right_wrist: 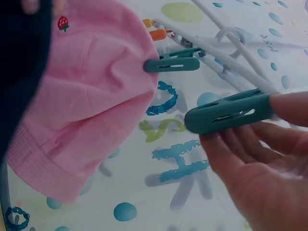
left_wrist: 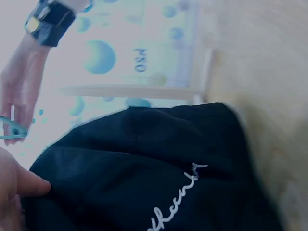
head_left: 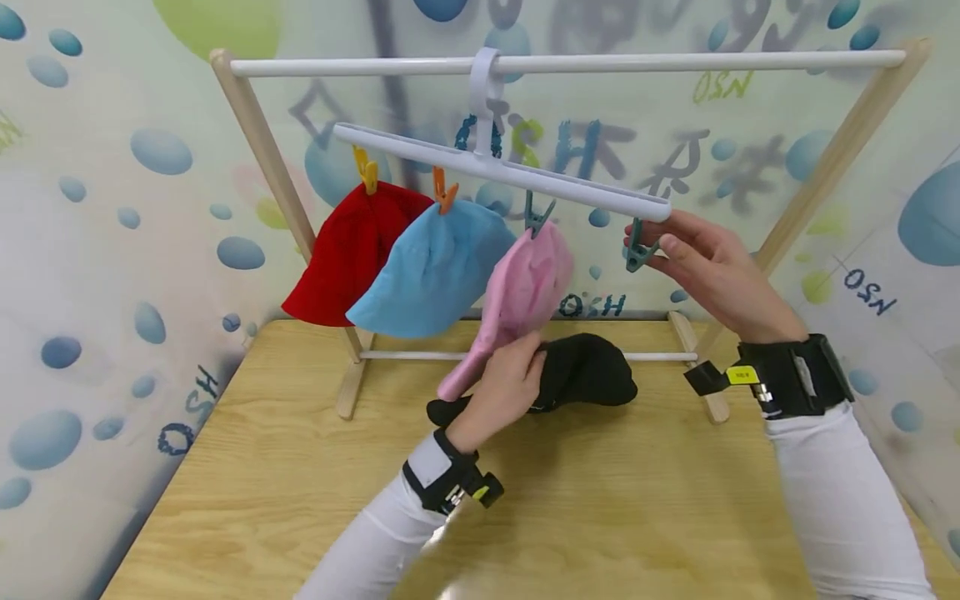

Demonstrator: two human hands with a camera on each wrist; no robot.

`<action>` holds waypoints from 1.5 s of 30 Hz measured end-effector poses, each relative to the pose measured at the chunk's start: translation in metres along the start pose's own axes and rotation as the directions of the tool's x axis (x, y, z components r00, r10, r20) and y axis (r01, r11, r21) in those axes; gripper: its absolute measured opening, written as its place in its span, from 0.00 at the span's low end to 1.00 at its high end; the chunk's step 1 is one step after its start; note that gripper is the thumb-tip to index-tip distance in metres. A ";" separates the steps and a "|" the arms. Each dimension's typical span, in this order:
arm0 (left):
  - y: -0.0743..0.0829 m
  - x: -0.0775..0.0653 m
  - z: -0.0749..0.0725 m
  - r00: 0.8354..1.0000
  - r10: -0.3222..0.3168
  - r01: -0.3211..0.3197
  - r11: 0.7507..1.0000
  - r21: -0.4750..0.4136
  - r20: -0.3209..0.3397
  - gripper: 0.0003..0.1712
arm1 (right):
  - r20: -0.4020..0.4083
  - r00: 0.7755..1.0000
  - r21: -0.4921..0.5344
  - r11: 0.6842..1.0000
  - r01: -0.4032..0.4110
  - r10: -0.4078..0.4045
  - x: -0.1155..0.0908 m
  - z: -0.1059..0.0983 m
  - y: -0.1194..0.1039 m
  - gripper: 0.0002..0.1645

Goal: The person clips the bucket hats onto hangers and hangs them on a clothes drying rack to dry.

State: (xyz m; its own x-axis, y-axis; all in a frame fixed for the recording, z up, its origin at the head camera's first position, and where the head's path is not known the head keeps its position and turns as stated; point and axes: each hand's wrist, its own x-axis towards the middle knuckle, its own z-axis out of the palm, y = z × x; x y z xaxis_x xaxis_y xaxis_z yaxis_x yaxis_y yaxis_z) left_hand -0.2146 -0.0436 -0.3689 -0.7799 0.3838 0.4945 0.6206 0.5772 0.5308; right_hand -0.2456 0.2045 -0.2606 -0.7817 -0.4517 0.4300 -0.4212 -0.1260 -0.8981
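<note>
In the head view my left hand (head_left: 504, 387) grips a black cap (head_left: 588, 371) just above the table, its thumb on the fabric. White script lettering shows on the black cap (left_wrist: 168, 192) in the left wrist view. My right hand (head_left: 712, 258) holds a green clothespin (head_left: 637, 250) at the right end of the white hanger (head_left: 502, 171); the right wrist view shows the green clothespin (right_wrist: 231, 114) between thumb and fingers, with nothing in its jaws. Left of it hang a pink hat (head_left: 525, 287), a light blue hat (head_left: 438, 275) and a red hat (head_left: 356, 258).
The hanger hooks over the top bar (head_left: 675, 62) of a white and wood rack, whose feet (head_left: 351, 392) stand on the wooden table (head_left: 300, 500). A yellow clothespin (head_left: 366, 171), an orange clothespin (head_left: 444, 193) and another green clothespin (head_left: 536, 215) hold the hats. A patterned backdrop stands behind.
</note>
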 end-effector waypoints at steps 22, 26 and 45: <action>0.023 0.027 -0.015 0.997 -0.031 0.017 0.983 -0.184 -0.073 0.09 | -0.119 0.992 -0.318 0.945 -0.081 0.045 0.014 0.031 0.011 0.20; 0.028 0.029 -0.013 0.996 -0.026 0.009 0.980 -0.200 -0.083 0.10 | -0.149 0.989 -0.357 0.932 -0.067 0.014 0.014 0.034 0.014 0.19; 0.032 0.022 0.009 0.997 -0.028 0.012 0.981 -0.196 -0.077 0.17 | -0.233 0.967 -0.416 0.909 -0.002 -0.105 0.008 0.021 0.029 0.21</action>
State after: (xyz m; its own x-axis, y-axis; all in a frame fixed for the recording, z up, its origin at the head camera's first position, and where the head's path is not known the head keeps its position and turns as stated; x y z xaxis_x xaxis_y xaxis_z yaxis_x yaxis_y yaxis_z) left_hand -0.2131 -0.0101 -0.3472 -0.7882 0.3107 0.5313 0.6151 0.4295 0.6612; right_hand -0.2544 0.1791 -0.2854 -0.8187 -0.2175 0.5314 -0.5731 0.2534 -0.7793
